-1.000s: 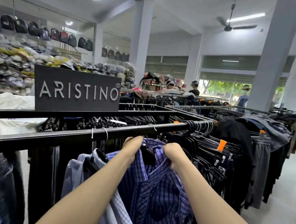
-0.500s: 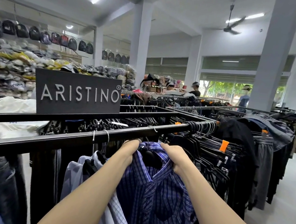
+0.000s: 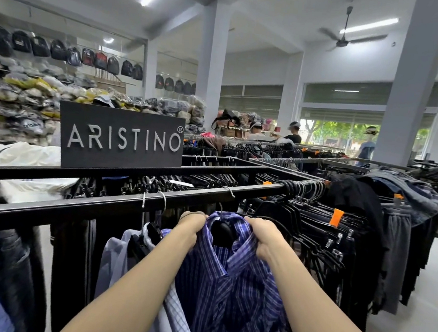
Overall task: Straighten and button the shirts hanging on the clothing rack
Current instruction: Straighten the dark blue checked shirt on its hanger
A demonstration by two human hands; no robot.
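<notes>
Both hands grip the collar of the blue striped shirt at six o'clock: left hand and right hand, fingers curled into cloth. Pulling unevenly could tilt the black hanger and slip its hook off the rack rail.

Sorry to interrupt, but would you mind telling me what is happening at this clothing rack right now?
A person is tidying a blue striped shirt that hangs on a black hanger from the rack's rail. The left hand and right hand each grip one side of its collar. The collar is open at the throat, so buttoning looks not yet done. A white checked shirt hangs just to its left.
</notes>
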